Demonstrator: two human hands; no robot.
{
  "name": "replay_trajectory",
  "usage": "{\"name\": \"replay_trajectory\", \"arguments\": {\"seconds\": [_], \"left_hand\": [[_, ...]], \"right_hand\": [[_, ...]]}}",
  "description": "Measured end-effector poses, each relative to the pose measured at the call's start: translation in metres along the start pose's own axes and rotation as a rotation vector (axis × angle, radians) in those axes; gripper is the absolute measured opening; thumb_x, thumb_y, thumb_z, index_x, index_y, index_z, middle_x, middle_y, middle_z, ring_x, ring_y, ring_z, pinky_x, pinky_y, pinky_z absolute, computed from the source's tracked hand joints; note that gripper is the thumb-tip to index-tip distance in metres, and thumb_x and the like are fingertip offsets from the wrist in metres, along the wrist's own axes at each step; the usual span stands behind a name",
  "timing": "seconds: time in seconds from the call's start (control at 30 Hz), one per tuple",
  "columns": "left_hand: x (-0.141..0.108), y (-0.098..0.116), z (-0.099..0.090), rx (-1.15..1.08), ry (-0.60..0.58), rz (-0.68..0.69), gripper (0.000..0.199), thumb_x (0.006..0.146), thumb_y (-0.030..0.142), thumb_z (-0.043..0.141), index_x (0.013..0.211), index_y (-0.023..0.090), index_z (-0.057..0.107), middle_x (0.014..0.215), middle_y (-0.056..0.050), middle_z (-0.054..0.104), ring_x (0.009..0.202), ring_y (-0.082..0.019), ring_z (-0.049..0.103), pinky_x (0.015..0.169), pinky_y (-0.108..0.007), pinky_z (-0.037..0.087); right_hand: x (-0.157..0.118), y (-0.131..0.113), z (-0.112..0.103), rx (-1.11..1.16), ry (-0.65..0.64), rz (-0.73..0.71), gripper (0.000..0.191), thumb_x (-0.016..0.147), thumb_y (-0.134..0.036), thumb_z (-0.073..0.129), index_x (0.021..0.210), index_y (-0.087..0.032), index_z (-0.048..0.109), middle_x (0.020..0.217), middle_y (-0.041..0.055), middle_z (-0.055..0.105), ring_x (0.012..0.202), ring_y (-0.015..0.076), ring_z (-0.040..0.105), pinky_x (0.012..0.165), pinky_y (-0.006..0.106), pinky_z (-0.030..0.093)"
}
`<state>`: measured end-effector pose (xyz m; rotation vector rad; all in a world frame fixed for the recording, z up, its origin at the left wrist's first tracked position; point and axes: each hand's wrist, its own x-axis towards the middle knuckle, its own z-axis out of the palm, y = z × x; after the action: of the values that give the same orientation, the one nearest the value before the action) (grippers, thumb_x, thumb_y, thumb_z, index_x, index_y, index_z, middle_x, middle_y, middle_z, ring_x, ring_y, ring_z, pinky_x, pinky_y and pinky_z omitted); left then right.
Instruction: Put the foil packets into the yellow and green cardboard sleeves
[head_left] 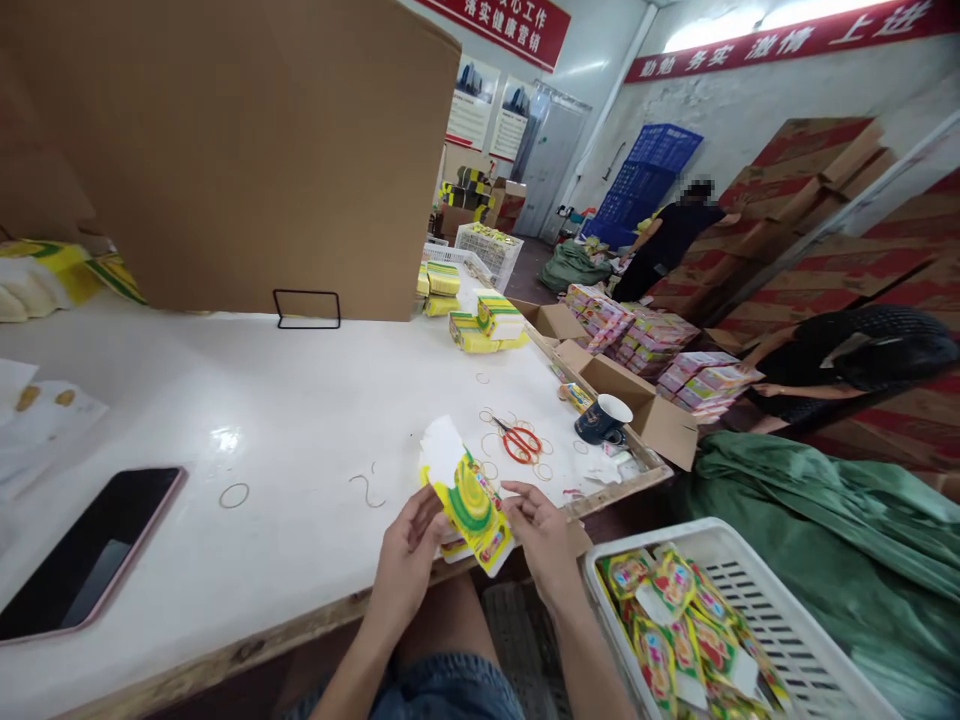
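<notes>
A yellow and green printed card packet (474,505) with a white flap is held over the table's front edge. My left hand (411,535) pinches its left side, and my right hand (538,530) has fingers curled at its right edge. Part of another packet shows beneath it. Just beyond lie red-handled scissors (519,442) among thin rubber bands. To the right, a white plastic basket (806,590) holds several similar packets.
A black phone (94,550) lies at left on the white table (285,400). A dark mug (602,420), bundled yellow packets (487,325) and a large cardboard box (262,150) stand farther back. Two people bend near stacked cartons at right.
</notes>
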<state>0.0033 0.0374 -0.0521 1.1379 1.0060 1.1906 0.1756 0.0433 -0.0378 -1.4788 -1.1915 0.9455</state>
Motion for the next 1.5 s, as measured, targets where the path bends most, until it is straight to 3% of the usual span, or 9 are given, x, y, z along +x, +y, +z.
{"name": "replay_trajectory", "arguments": {"seconds": [0.2,0.33,0.63,0.83,1.0,1.17,1.3,1.4,1.5], "left_hand": [[-0.008,0.016,0.003,-0.458,-0.18,-0.102,0.052,0.08,0.046,0.064,0.124,0.02,0.058,0.125,-0.013,0.064,0.113,-0.03,0.059,0.099,-0.042,0.045],[-0.013,0.02,0.002,-0.534,-0.195,-0.161,0.054,0.072,0.049,0.071,0.118,0.021,0.063,0.115,-0.012,0.069,0.109,-0.031,0.062,0.096,-0.042,0.046],[-0.007,0.006,0.007,-0.384,-0.02,-0.179,0.045,0.08,0.049,0.063,0.108,0.014,0.062,0.093,-0.008,0.074,0.091,-0.026,0.068,0.079,-0.037,0.054],[-0.013,0.024,0.005,-0.218,0.085,-0.092,0.065,0.081,0.033,0.064,0.134,0.026,0.028,0.106,-0.006,0.069,0.092,-0.021,0.067,0.076,-0.031,0.053],[-0.018,0.038,0.001,-0.176,-0.14,-0.095,0.064,0.084,0.032,0.06,0.14,0.027,0.029,0.118,-0.01,0.063,0.101,-0.024,0.064,0.084,-0.035,0.052],[-0.022,0.038,0.001,-0.35,-0.271,-0.202,0.049,0.074,0.028,0.072,0.116,0.026,0.047,0.107,-0.008,0.068,0.087,-0.024,0.068,0.072,-0.032,0.054],[-0.025,0.038,0.006,-0.421,-0.328,-0.228,0.058,0.071,0.027,0.075,0.117,0.028,0.041,0.112,-0.008,0.065,0.086,-0.023,0.069,0.071,-0.031,0.054],[-0.024,0.038,0.008,-0.437,-0.31,-0.219,0.085,0.071,0.027,0.076,0.135,0.032,0.022,0.114,-0.009,0.065,0.086,-0.022,0.069,0.073,-0.032,0.053],[-0.021,0.039,0.009,-0.406,-0.32,-0.221,0.077,0.071,0.027,0.075,0.135,0.026,0.032,0.11,-0.011,0.067,0.088,-0.024,0.069,0.076,-0.033,0.053]], "right_hand": [[-0.02,-0.002,0.018,0.432,-0.081,0.177,0.036,0.064,-0.043,0.08,0.085,-0.016,0.069,0.074,0.0048,0.071,0.071,0.0185,0.065,0.071,0.033,0.051],[-0.025,-0.009,0.022,0.49,-0.118,0.189,0.031,0.063,-0.04,0.081,0.082,-0.017,0.071,0.078,0.0048,0.072,0.075,0.0195,0.065,0.077,0.035,0.05],[-0.036,-0.016,0.028,0.296,-0.141,0.131,0.034,0.071,-0.049,0.073,0.072,-0.017,0.062,0.067,0.0028,0.066,0.064,0.0193,0.061,0.064,0.033,0.051],[-0.032,-0.013,0.026,0.036,-0.021,-0.036,0.026,0.078,-0.04,0.067,0.088,-0.017,0.06,0.073,0.0011,0.062,0.057,0.0124,0.05,0.055,0.025,0.044],[-0.027,-0.031,0.01,0.18,-0.25,-0.096,0.054,0.084,-0.036,0.061,0.132,-0.024,0.041,0.1,0.0055,0.063,0.071,0.0146,0.058,0.067,0.027,0.049],[-0.021,-0.043,-0.008,0.153,-0.377,-0.078,0.023,0.087,-0.041,0.056,0.099,-0.021,0.057,0.074,-0.0012,0.058,0.066,0.0141,0.055,0.062,0.024,0.044],[-0.019,-0.042,-0.01,0.06,-0.311,-0.116,0.026,0.086,-0.042,0.057,0.075,-0.019,0.057,0.069,-0.0016,0.053,0.065,0.0138,0.051,0.06,0.023,0.042],[-0.019,-0.04,-0.009,0.125,-0.26,-0.116,0.021,0.085,-0.042,0.059,0.094,-0.022,0.059,0.077,0.0002,0.059,0.071,0.0163,0.056,0.064,0.025,0.046],[-0.019,-0.042,-0.012,0.127,-0.252,-0.137,0.032,0.085,-0.044,0.057,0.111,-0.025,0.06,0.091,0.0038,0.066,0.084,0.0201,0.061,0.076,0.031,0.049]]}}
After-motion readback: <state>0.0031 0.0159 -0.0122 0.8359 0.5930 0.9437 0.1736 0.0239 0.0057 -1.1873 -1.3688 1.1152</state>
